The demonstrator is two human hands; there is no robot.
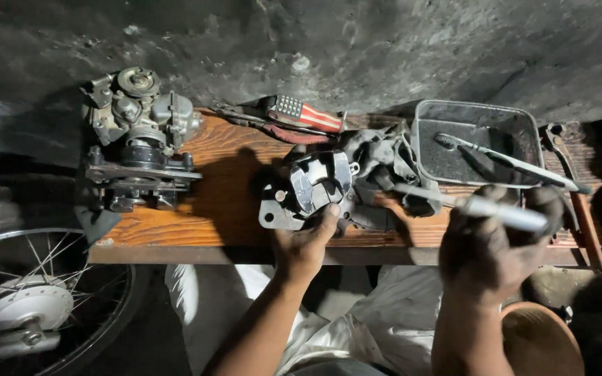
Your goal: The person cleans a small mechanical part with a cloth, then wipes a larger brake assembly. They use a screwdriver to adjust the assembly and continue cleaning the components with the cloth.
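My left hand [306,244] grips a dark metal brake caliper [308,186] at its near edge, holding it on a wooden bench [224,202]. My right hand [496,240], black with grime, is closed around the white handle of a toothbrush [485,207] whose far end points left toward the caliper and a crumpled dirty rag [384,174]. The brush head is hidden against the rag.
A carburetor and other engine parts [141,136] stand at the bench's left end. A metal tray [479,143] holds dark liquid and a second toothbrush [503,161]. Pliers [573,188] lie at the right, a striped-handled tool [301,113] at the back. A spoked wheel [36,299] stands lower left.
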